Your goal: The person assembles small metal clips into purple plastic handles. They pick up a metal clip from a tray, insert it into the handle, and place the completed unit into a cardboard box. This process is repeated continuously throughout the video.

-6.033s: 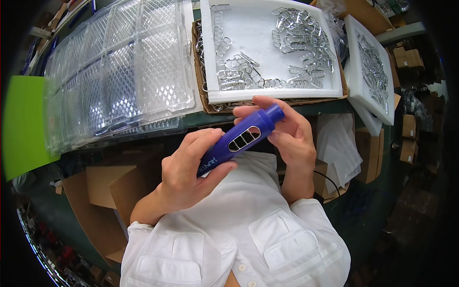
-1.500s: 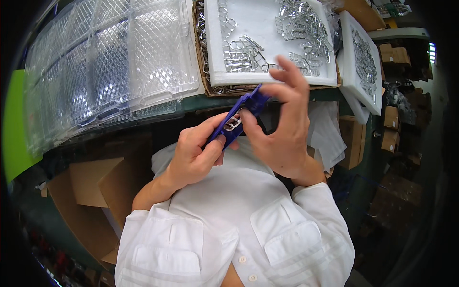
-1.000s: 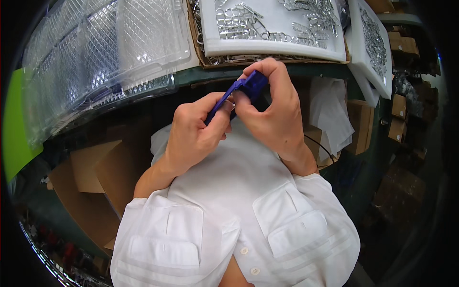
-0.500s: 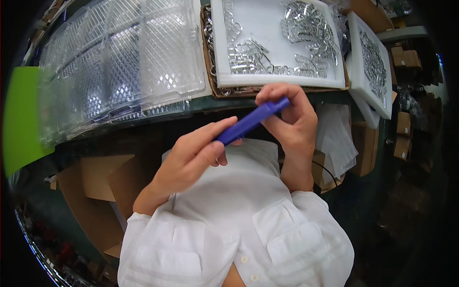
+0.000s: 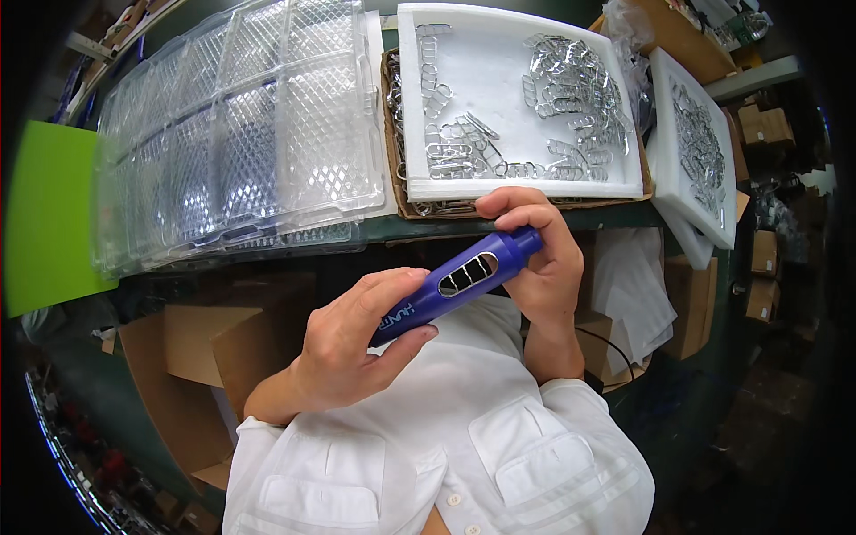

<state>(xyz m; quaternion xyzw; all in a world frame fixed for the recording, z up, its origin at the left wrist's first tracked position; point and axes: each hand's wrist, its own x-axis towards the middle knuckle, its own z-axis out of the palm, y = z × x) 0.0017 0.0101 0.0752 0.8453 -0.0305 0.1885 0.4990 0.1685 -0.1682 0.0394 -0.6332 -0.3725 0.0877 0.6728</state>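
A blue-purple plastic tube-shaped casing slants up to the right in front of my white shirt. On its upward side is an oval window with a shiny metal rim and dark bands inside; pale lettering lies nearer the lower end. My left hand is closed round that lower end, thumb below and fingers above. My right hand grips the narrower capped upper end, its palm side partly hidden. Just beyond, a white foam tray holds many small looped metal pieces.
Clear plastic compartment trays are stacked at the left of the bench. Another foam tray with metal pieces leans at the right. A green sheet stands far left. Below the bench are an open cardboard box and white sheets.
The casing has rolled in my hands, so its oval window and lettering now face up. Both hands and the casing sit lower in the picture, and the bench has shifted down too.
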